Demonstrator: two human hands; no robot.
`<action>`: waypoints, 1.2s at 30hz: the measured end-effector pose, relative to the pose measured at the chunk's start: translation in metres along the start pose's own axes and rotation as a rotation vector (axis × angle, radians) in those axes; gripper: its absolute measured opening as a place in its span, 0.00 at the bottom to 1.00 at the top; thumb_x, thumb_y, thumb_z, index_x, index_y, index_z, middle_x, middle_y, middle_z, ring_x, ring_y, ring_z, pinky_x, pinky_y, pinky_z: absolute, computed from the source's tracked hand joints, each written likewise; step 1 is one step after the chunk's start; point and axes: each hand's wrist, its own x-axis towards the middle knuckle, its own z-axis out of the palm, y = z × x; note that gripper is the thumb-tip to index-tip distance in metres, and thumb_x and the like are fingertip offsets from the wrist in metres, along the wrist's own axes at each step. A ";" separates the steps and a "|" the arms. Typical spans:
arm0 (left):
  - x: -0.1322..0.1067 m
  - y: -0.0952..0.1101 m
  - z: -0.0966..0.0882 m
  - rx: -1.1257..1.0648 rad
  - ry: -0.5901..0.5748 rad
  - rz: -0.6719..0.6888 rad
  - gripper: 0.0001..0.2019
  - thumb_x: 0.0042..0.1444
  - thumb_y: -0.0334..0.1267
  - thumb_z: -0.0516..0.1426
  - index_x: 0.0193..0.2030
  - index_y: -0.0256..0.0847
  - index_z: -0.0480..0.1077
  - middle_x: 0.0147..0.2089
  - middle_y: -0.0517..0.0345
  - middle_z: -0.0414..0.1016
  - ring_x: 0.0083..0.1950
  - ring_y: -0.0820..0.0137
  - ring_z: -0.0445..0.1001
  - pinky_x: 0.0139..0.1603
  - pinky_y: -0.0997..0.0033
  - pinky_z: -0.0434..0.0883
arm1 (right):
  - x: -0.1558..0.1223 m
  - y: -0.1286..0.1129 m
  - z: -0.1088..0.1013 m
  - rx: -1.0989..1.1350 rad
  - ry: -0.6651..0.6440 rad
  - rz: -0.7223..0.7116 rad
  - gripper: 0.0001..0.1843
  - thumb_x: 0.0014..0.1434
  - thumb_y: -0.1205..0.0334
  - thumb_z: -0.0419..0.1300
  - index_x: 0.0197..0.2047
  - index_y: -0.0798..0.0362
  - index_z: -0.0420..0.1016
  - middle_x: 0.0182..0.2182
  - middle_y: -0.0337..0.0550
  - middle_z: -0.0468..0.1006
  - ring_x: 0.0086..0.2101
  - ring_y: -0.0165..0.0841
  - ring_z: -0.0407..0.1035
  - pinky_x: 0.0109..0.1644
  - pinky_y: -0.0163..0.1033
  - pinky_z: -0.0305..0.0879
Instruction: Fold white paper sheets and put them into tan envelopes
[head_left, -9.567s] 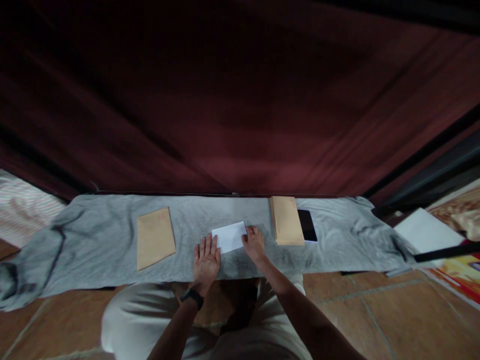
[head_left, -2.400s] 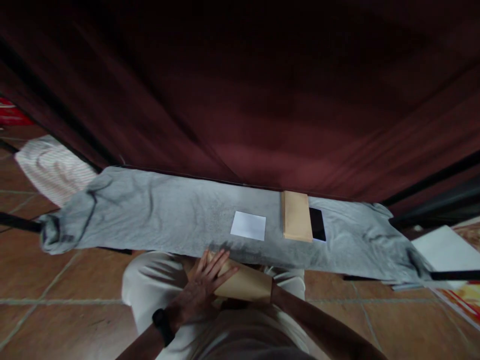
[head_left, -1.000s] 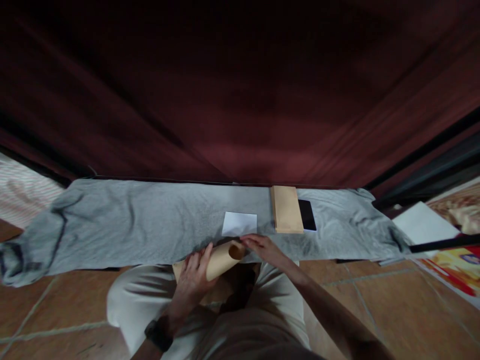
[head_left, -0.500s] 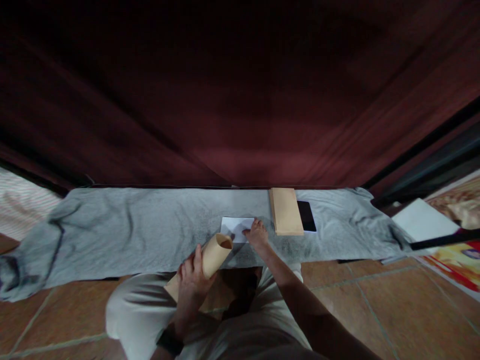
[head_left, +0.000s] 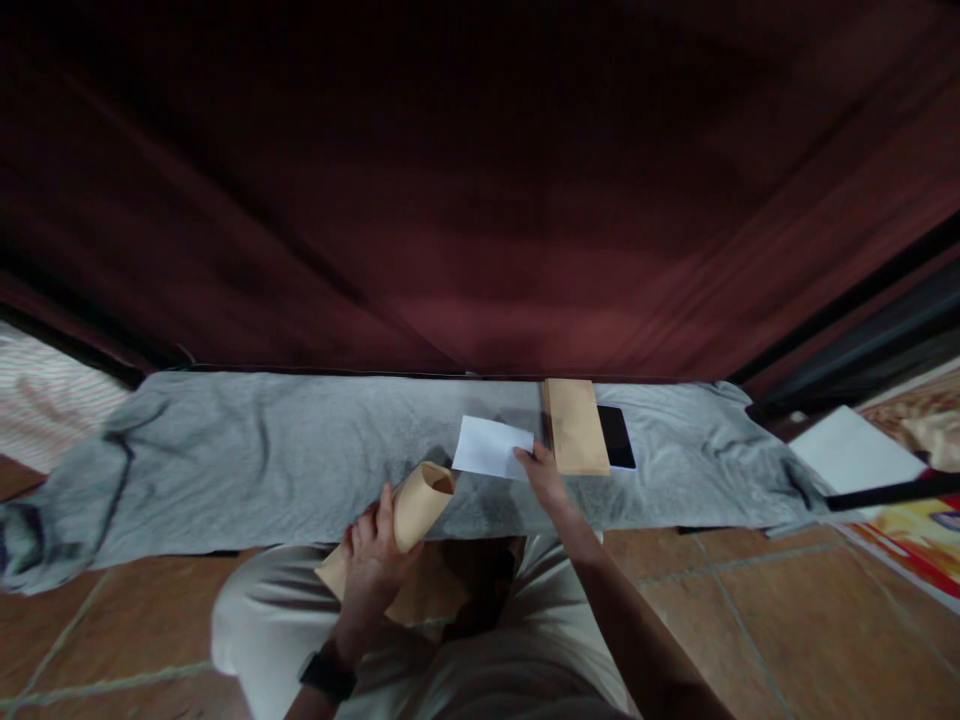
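My left hand point(head_left: 373, 552) is wrapped round a brown paper envelope point(head_left: 420, 505), whose mouth gapes open toward the upper right. In my right hand point(head_left: 541, 472) a white sheet of paper point(head_left: 491, 447) is pinched by its right edge between thumb and fingers. The sheet is raised off the grey cloth, its left end near the envelope's mouth. Just right of my right hand lies a stack of brown envelopes point(head_left: 579, 428), and a dark-screened phone or tablet point(head_left: 616, 436) sits beside it, partly under the stack's edge.
A grey cloth point(head_left: 300, 440) covers the long narrow surface before me. Dark red fabric point(head_left: 480, 250) hangs behind it. My knees are against the front edge, above a tiled floor point(head_left: 720, 610). A white flat object point(head_left: 855, 450) and a colourful printed sheet point(head_left: 919, 540) lie at the far right.
My right hand has lifted the white sheet from the cloth and moved slightly right with it. My left hand, with the brown envelope, has shifted a little to the left.
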 end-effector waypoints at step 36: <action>0.027 0.038 -0.020 -0.080 -0.024 0.341 0.44 0.55 0.37 0.60 0.76 0.37 0.46 0.60 0.38 0.67 0.64 0.49 0.65 0.69 0.42 0.55 | -0.053 -0.030 0.040 -0.410 -0.170 -0.349 0.08 0.62 0.65 0.61 0.37 0.49 0.83 0.56 0.48 0.78 0.59 0.39 0.68 0.65 0.48 0.63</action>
